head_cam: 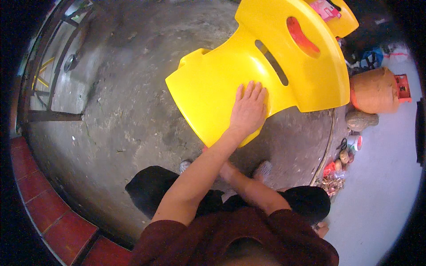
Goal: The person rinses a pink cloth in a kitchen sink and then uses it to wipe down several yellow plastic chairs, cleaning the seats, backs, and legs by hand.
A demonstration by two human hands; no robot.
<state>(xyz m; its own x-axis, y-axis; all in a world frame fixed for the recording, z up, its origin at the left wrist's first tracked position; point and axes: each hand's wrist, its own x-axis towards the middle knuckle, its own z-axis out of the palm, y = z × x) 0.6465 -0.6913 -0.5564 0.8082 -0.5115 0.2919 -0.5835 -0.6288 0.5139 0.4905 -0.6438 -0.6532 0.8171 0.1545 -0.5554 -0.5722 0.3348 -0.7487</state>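
A small yellow plastic chair, with a slot at the base of its backrest and a curved handle hole above, stands tilted in view before me. My left hand lies palm down on its seat, fingers slightly apart, close to the slot. My right hand passes under my left forearm toward the seat's near edge. That forearm hides most of it, so what its fingers touch cannot be seen.
Another yellow chair part shows behind the backrest. Along the right wall are an orange gas cylinder, a pumpkin-like gourd and a small tub. A dark-framed door and a red-tiled ledge border the concrete floor at left.
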